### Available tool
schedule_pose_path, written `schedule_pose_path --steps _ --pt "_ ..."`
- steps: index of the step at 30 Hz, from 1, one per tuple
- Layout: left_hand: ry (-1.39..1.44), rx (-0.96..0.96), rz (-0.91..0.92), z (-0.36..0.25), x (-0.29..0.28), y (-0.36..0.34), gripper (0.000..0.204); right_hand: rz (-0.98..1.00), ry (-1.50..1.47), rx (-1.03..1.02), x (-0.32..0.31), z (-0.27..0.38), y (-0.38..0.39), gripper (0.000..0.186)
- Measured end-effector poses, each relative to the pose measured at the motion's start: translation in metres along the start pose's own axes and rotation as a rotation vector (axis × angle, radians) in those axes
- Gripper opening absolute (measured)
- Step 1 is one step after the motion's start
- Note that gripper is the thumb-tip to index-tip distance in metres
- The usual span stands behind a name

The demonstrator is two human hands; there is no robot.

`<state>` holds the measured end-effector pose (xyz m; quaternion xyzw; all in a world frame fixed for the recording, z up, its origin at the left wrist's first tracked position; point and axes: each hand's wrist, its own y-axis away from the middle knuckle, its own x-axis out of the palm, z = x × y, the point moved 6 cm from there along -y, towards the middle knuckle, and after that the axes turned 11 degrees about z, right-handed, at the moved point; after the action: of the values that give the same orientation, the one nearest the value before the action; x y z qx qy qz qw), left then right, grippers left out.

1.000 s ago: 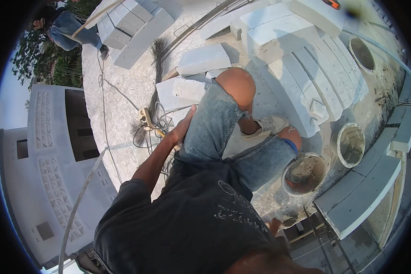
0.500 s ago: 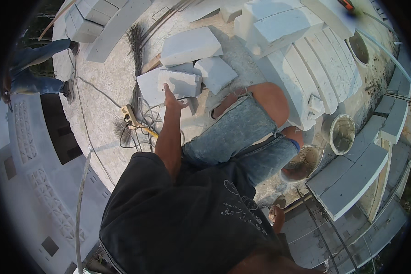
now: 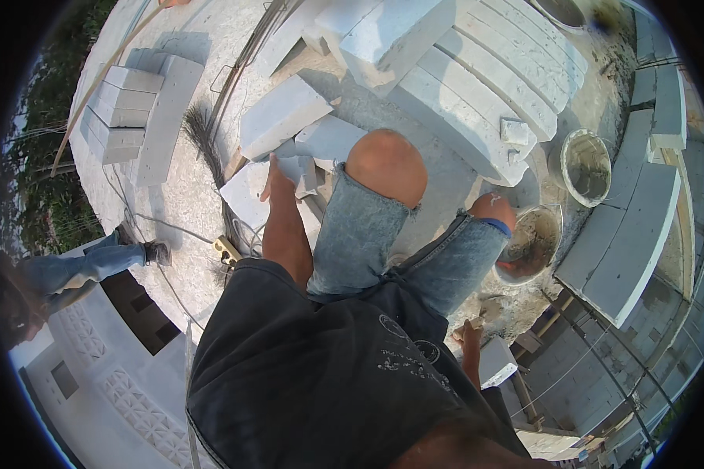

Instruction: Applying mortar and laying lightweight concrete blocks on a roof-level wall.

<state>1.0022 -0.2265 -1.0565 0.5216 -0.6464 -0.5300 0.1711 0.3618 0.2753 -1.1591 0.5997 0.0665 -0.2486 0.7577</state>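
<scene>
A concrete slab (image 3: 180, 205) is topped by a row of white blocks (image 3: 477, 105), flanked by a mortar bucket (image 3: 557, 162). Left of the knees, a small cut block (image 3: 301, 173) is met by the left hand (image 3: 280, 184); its grip cannot be told. The right hand (image 3: 469, 338) is held low, fingers seemingly curled, contents unclear.

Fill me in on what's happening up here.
A person has their left hand at a small pale block among larger ones; whether it is gripped is unclear. Their right hand is low on the other side, what it holds too small to tell. A bucket stands beyond the right knee. Someone in jeans is off to the left.
</scene>
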Motion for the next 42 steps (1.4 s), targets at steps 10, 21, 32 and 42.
schedule_pose_path --steps 10,21,32,42 --pt "-1.348 1.210 0.070 -0.001 0.052 0.100 0.104 0.081 -0.125 -0.072 0.017 0.099 0.073 0.085" --pt "-1.488 0.789 -0.008 0.006 0.088 0.061 0.102 0.157 -0.032 -0.082 0.045 0.164 0.104 0.067" --pt "-1.238 1.291 0.394 0.054 0.170 0.170 0.076 0.082 -0.028 -0.247 0.044 0.164 0.098 0.065" --pt "-1.977 2.188 0.449 0.061 0.182 0.179 0.087 -0.052 -0.146 -0.292 0.074 0.111 0.115 0.060"
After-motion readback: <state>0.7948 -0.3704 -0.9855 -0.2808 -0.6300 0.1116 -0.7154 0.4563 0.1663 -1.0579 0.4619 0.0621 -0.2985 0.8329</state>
